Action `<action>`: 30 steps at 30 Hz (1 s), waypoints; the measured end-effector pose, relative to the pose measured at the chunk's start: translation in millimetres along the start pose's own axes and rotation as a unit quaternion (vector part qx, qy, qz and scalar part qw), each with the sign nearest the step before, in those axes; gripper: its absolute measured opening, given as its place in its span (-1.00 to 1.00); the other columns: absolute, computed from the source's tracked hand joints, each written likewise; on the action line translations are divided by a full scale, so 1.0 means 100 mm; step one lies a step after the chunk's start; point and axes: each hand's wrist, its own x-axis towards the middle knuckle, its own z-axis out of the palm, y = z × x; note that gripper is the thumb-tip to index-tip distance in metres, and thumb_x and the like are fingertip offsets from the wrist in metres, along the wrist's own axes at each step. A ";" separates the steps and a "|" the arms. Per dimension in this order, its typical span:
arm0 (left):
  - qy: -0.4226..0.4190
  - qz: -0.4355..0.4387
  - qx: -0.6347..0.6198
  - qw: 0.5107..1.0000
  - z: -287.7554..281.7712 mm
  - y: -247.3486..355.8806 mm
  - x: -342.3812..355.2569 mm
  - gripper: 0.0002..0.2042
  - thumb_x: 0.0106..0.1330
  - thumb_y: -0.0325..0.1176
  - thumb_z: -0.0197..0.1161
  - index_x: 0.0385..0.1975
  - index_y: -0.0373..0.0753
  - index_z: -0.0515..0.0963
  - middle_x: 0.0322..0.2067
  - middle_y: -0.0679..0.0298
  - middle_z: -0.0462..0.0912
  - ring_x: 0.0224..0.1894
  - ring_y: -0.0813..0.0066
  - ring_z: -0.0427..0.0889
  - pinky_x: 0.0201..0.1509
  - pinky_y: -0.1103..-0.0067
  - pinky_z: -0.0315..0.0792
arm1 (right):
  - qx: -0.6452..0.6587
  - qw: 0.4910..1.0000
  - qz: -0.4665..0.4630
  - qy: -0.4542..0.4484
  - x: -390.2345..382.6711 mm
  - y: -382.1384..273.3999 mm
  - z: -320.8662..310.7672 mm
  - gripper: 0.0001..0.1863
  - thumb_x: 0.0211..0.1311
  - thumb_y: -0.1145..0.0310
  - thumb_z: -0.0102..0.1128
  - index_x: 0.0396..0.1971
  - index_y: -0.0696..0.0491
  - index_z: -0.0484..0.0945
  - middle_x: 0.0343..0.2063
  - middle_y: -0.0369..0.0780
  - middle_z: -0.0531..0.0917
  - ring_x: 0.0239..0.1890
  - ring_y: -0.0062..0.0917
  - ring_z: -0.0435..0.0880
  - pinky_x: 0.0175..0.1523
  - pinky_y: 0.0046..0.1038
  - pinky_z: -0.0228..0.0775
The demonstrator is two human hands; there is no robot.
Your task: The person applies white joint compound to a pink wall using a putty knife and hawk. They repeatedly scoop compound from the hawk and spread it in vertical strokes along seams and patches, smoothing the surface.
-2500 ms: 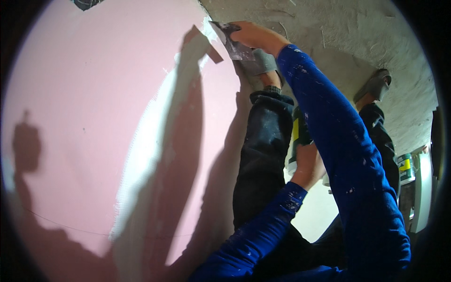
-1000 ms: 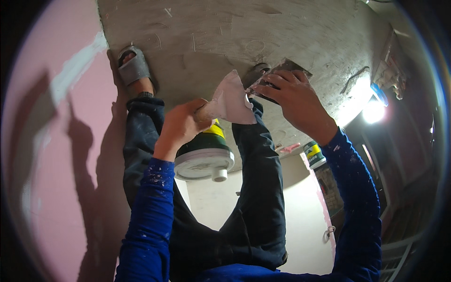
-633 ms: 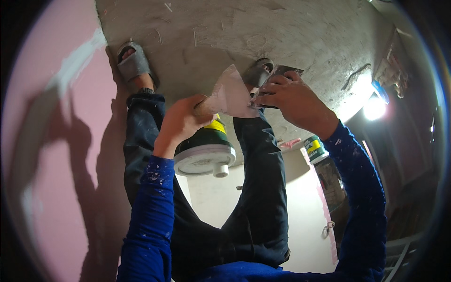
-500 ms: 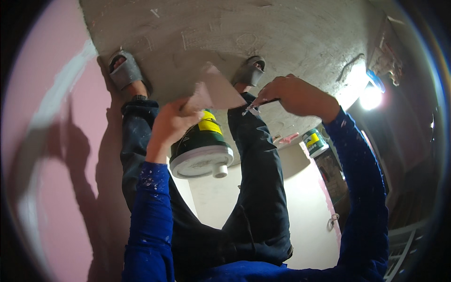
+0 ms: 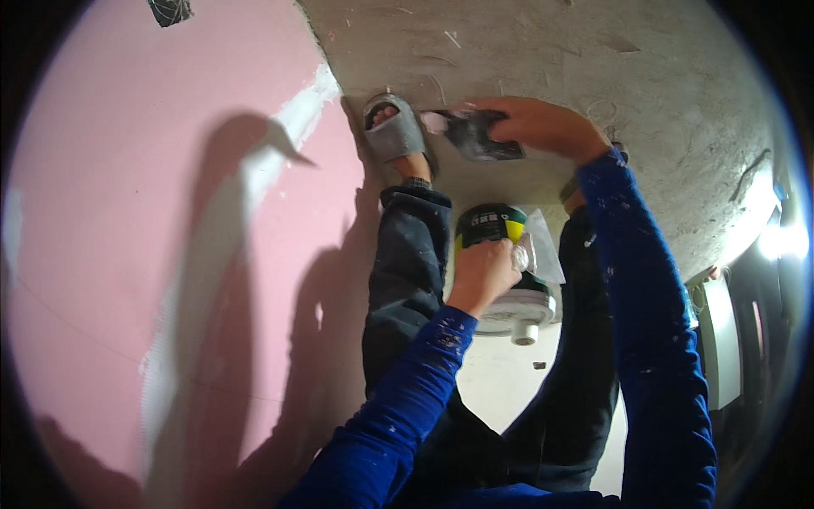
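My left hand [image 5: 485, 276] is closed around the handle end of a wide flat plastering blade [image 5: 544, 246], its pale face tilted down to the right. Farther off, my right hand [image 5: 543, 127] grips a dark putty knife [image 5: 485, 137] from the right, fingers pressed on its flat blade. A pale lump of putty [image 5: 435, 123] clings to the blade's left end, close to my left slipper [image 5: 395, 131]. Behind my left hand is a dark green bucket [image 5: 490, 222] with a yellow patch and a white lid [image 5: 509, 316] with a spout, partly hidden by the hand.
On the left rises a pink wall [image 5: 110, 220] with a pale filled strip [image 5: 216, 216] down it. The grey floor [image 5: 585, 76] has scrapes and smears. A bright lamp [image 5: 788, 242] shines at the right, near a white panel [image 5: 721, 343]. My legs stand either side of the bucket.
The view has swung left toward the pink wall. My hands have moved apart: the right has gone farther out with the putty knife, the left has dropped nearer the bucket with the blade.
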 end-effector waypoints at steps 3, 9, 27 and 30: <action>0.001 0.019 0.010 1.000 0.17 -0.01 -0.02 -0.68 0.11 -0.13 0.45 -0.24 -0.20 0.65 -0.38 0.02 0.77 -0.25 0.02 0.78 -0.14 0.22 0.63 | 0.109 0.994 0.025 0.019 0.82 -0.09 0.38 -0.34 0.24 0.34 0.14 0.39 0.08 0.43 0.15 -0.07 0.62 0.11 -0.39 0.57 0.26 -0.47 0.35; 0.192 0.121 -0.350 0.909 0.50 -0.08 -0.24 -0.80 0.38 -0.18 0.23 -0.19 -0.16 0.63 -0.27 0.13 0.74 -0.21 0.17 0.75 -0.09 0.40 0.62 | 0.300 0.937 0.126 0.124 2.08 -0.04 1.02 -0.31 0.18 0.46 0.07 0.40 -0.08 0.46 0.02 -0.06 0.63 0.04 -0.40 0.54 0.15 -0.42 0.37; -0.062 0.079 -0.561 0.822 0.73 -0.19 -0.57 -0.64 0.49 -0.04 0.06 0.07 -0.13 0.52 -0.02 0.14 0.67 0.03 0.22 0.66 0.12 0.38 0.56 | 0.089 0.970 0.028 0.224 2.57 -0.43 1.91 -0.49 0.24 0.37 0.02 0.18 0.19 0.56 0.05 0.33 0.56 0.12 0.25 0.60 0.29 -0.01 0.44; -0.061 0.101 -0.530 0.839 0.79 -0.13 -0.44 -0.62 0.49 -0.02 0.04 0.09 -0.13 0.50 0.00 0.13 0.66 0.05 0.21 0.65 0.14 0.37 0.55 | -0.095 0.973 -0.077 0.198 2.39 -0.35 1.79 -0.47 0.23 0.38 0.01 0.21 0.17 0.54 -0.02 0.29 0.62 0.07 0.21 0.64 0.22 -0.04 0.48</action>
